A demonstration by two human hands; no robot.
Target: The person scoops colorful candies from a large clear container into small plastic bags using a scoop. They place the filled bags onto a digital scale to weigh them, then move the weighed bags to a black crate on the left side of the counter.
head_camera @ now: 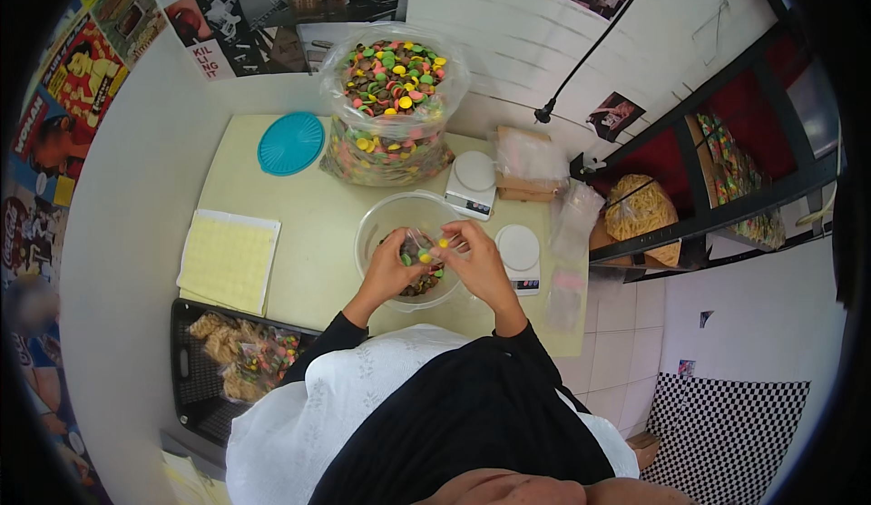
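Observation:
Over a translucent plastic tub [371, 222] holding brown and coloured disc-shaped pieces, my left hand [391, 267] grips a small clear plastic bag [414, 243] with some of the same pieces inside. My right hand [476, 260] is at the bag's right side, fingers bent, with a yellow piece [444, 243] by its fingertips; whether it also grips the bag's edge is unclear. Behind the tub stands a large clear bag [388, 144], its top wide apart, full of brown, green, yellow and pink pieces. Two white digital scales [474, 171], [518, 248] stand right of the tub.
A blue lid [291, 143] and yellow paper sheets [228, 260] lie on the left of the table. Packs of clear bags [531, 156] lie at the right, near a black-framed shelf [735, 209]. A black crate [180, 369] holds filled bags. A black plug [543, 113] hangs above.

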